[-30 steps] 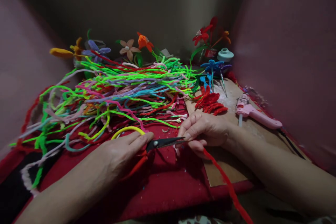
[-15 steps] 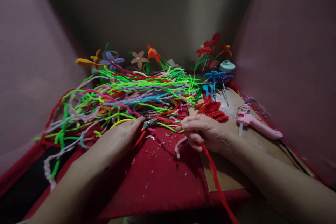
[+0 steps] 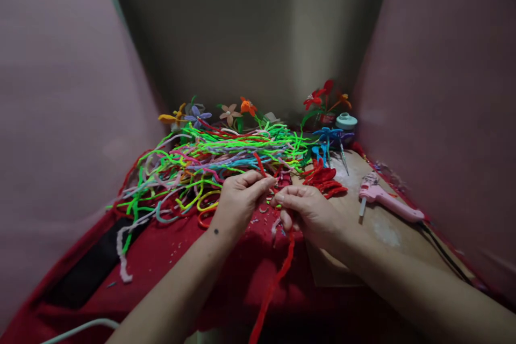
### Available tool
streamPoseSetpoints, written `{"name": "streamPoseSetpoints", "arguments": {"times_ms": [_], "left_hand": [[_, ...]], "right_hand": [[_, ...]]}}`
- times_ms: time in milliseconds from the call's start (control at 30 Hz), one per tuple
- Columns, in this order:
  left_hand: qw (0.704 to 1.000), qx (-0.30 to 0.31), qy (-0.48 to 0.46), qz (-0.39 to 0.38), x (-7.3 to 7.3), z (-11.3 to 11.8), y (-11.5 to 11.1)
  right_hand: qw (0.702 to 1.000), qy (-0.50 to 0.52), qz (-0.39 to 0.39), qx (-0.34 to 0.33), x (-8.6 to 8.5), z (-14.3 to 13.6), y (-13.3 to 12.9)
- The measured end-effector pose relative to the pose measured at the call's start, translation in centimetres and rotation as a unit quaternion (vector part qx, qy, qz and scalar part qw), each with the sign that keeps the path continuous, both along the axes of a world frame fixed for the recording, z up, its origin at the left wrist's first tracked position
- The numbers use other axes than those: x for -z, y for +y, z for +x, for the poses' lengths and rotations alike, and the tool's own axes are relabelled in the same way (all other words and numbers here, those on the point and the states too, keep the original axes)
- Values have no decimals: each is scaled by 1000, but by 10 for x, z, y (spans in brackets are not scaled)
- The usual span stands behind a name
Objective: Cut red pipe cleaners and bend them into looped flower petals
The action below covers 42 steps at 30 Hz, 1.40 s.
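Red strand [image 3: 277, 279]: between the 2 hands above the counter's [image 3: 157, 263] near side, its long part hanging from the right hand past the bottom edge of view.
Left grip: the left hand [image 3: 241, 199] pinches red strand between thumb and finger; a short red length sticks up beyond it, and I cannot tell whether it is the same piece.
Right grip: the right hand [image 3: 312, 212] closes on the strand, fingertips just beside the left's.
Strand's progress: seemingly at an early stage; the hanging part is a plain length, not looped.
Red petal shapes [image 3: 322, 178]: bunched on the cardboard [image 3: 350, 204] beyond the right hand; these look already formed, though overlap prevents a count.
Scissors [image 3: 200, 219]: handle loops on the counter beside the left wrist, in neither grip.
Glue gun [image 3: 389, 201]: lying on the cardboard, out of hand.
Strand pile [image 3: 242, 145]: many colours, mostly unshaped lengths.
Blue flower [image 3: 327, 134]: behind the petal shapes, apparently assembled.
Back row: an orange flower [image 3: 248, 107] and a red flower [image 3: 314, 99], among others, look finished.
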State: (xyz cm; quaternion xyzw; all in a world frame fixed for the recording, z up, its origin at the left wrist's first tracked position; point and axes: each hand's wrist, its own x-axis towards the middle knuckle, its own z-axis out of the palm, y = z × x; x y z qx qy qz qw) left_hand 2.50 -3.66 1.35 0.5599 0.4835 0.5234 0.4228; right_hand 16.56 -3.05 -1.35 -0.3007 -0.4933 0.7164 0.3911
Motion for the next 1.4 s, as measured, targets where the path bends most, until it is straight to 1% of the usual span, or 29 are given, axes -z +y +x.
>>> {"name": "streamPoseSetpoints", "arguments": {"times_ms": [67,133,233,333,367,467,500,567,600,633,667,700,733,767,833,900,967,1067,1167,1300,1400], "left_hand": [[998,-58,-18,30,-2,6,1],[994,-88,-50,43,-5,10,3],[990,-80,-105,47,-7,13,9],[987,-62,-135,55,-11,10,22],[985,-66,-144,62,-14,7,27],[973,-102,-177,108,-28,-5,41],[969,-113,-179,126,-33,-9,43],[970,-109,-156,152,-39,-14,41],[980,-71,-113,149,-40,-14,37],[989,22,-10,143,-38,-13,32],[981,107,70,144,-35,-11,28],[968,157,130,150,-30,-8,24],[956,182,158,165,-24,-6,20],[958,173,155,171,-19,-3,19],[977,148,102,117,-11,-1,19],[991,127,17,29,-8,-1,23],[990,116,-72,-34,-9,-2,29],[981,93,-160,-55,-11,-3,40],[978,88,-176,-69,-10,-3,50],[975,96,-183,-85,-7,-4,62],[975,112,-173,-89,-5,-4,68]], "right_hand": [[1000,2,10,-11,0,-1,-2],[999,4,12,-37,0,-1,-4],[998,-10,18,-64,-2,-1,-7],[998,-17,29,-59,-7,1,-3],[998,-13,34,-46,-9,2,0],[998,12,39,39,-20,5,17],[996,37,35,67,-23,6,23],[989,93,10,114,-29,8,33],[984,120,-7,131,-30,8,37],[979,143,-24,144,-31,7,41],[974,164,-43,153,-30,6,44],[969,182,-61,158,-29,5,47],[964,198,-78,159,-26,4,49],[960,212,-97,157,-23,2,51],[957,220,-122,148,-17,1,54],[957,224,-127,135,-13,1,56],[960,228,-114,113,-11,1,54],[972,204,-74,92,-11,-1,49],[981,170,-41,82,-9,-5,47],[992,105,33,55,-4,-7,51],[995,60,56,58,-1,-8,53]]}}
